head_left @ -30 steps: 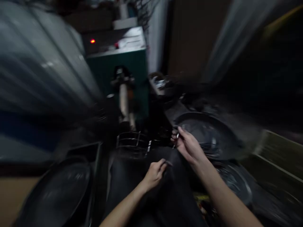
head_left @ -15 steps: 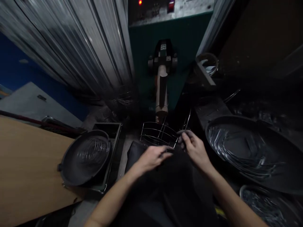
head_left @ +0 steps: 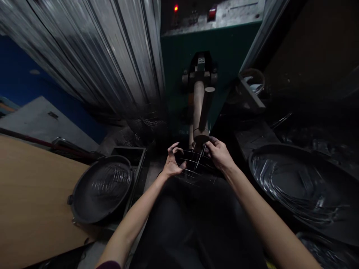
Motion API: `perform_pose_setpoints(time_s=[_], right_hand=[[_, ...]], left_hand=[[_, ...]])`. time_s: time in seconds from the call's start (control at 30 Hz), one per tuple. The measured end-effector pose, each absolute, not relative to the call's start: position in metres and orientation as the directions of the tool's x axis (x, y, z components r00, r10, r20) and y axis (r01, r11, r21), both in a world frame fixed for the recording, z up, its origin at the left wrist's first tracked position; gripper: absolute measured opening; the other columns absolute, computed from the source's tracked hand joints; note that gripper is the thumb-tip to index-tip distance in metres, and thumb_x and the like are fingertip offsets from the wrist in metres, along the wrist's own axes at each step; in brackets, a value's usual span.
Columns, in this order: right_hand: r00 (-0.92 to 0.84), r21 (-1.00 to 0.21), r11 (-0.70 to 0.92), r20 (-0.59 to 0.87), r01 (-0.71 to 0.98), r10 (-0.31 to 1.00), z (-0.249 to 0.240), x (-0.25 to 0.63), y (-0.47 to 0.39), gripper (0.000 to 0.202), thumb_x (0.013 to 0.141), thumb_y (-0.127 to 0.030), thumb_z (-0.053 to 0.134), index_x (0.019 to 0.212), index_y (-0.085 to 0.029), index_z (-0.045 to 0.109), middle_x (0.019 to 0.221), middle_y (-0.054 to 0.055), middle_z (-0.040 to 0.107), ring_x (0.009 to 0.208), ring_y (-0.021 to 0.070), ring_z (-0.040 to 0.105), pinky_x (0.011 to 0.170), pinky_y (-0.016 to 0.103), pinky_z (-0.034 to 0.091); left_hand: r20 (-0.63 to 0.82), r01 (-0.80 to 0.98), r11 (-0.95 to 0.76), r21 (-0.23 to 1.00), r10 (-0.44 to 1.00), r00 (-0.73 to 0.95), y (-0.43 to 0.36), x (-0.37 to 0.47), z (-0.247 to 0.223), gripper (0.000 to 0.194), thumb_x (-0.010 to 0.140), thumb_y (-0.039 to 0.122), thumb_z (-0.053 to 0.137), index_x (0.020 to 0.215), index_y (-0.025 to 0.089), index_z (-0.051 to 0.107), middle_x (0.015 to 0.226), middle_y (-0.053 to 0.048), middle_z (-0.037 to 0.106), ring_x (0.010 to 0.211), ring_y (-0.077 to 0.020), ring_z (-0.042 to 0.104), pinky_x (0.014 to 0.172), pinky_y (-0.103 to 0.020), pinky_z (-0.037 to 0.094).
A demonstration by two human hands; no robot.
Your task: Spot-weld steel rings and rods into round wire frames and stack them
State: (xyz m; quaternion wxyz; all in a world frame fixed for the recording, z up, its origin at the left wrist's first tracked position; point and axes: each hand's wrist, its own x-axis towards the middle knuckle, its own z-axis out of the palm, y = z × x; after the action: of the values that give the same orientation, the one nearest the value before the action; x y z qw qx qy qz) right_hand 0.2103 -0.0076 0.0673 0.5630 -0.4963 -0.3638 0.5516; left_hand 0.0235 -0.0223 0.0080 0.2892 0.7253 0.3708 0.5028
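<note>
A round wire basket (head_left: 193, 163) of thin metal rings sits in front of me, under the thick rod of a machine arm (head_left: 199, 108). My left hand (head_left: 173, 162) curls round the basket's left side, thumb low and fingers bent above. At the basket's right rear, my right hand (head_left: 219, 152) pinches a thin metal wire (head_left: 203, 150) close under the arm's tip. That wire slants down across the rings. My right fingertips are partly hidden, and the basket's lower part fades into the dark.
A green machine body (head_left: 179, 63) with a red light stands ahead. On the left, a black pan (head_left: 84, 201) holds wire rings. On the right, a larger black pan (head_left: 291, 213) holds many bent wires, with a container of small metal parts (head_left: 322, 252) below it. Corrugated metal sheeting (head_left: 123, 48) rises at left.
My left hand has moved up and left to the basket's side. My right hand has gone forward to beneath the machine arm with the wire. The view has shifted slightly.
</note>
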Motion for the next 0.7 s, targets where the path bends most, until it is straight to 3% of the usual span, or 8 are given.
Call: perform_pose_setpoints(time_s=[0.37, 0.7], right_hand=[[0.134, -0.971, -0.096, -0.127, -0.221, 0.983, 0.068, 0.201, -0.003, 0.044, 0.057, -0.048, 0.074, 0.082, -0.016, 0.056, 0.057, -0.005, 0.049, 0.043, 0.0048, 0.038, 0.035, 0.017, 0.025], [0.163, -0.982, -0.102, -0.128, -0.159, 0.978, 0.062, 0.196, 0.007, 0.038, 0.057, -0.045, 0.073, 0.065, -0.019, 0.047, 0.05, -0.005, 0.045, 0.042, 0.0066, 0.038, 0.038, 0.019, 0.028]], left_hand=[[0.535, 0.223, -0.568, 0.793, 0.823, 0.193, -0.021, 0.016, 0.008, 0.076, 0.064, 0.018, 0.06, 0.127, 0.022, 0.018, 0.096, -0.002, 0.049, 0.088, -0.016, 0.054, 0.09, -0.038, 0.043], [0.525, 0.201, -0.552, 0.809, 0.833, 0.173, -0.01, 0.011, 0.004, 0.078, 0.063, 0.018, 0.059, 0.128, 0.021, 0.016, 0.095, -0.001, 0.049, 0.087, -0.0152, 0.054, 0.088, -0.036, 0.044]])
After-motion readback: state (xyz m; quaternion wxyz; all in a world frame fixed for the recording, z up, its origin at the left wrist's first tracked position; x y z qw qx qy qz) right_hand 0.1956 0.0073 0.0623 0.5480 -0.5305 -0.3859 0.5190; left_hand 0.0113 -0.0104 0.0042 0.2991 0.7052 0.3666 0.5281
